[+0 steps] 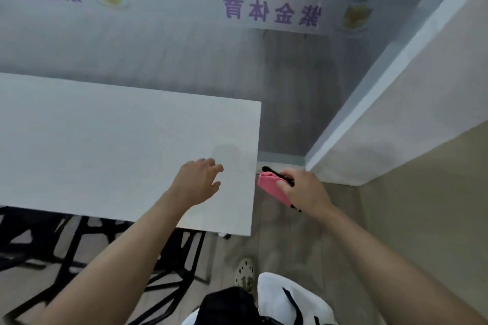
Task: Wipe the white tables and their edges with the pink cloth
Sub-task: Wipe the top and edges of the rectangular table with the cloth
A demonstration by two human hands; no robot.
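Note:
A white table point(105, 140) fills the left and middle of the head view, its right edge running down near the centre. My left hand point(198, 182) rests on the tabletop near that edge, fingers apart and holding nothing. My right hand point(303, 190) is just off the table's right edge, closed on a folded pink cloth point(272, 187) with a black trim. The cloth sits beside the table's side edge, close to it; I cannot tell whether it touches.
A beige wall point(422, 140) with a pale baseboard stands to the right, leaving a narrow strip of wooden floor point(290, 232). Black chair frames point(79, 245) show under the table's near edge. A frosted glass partition point(158, 34) with purple lettering lies beyond the table.

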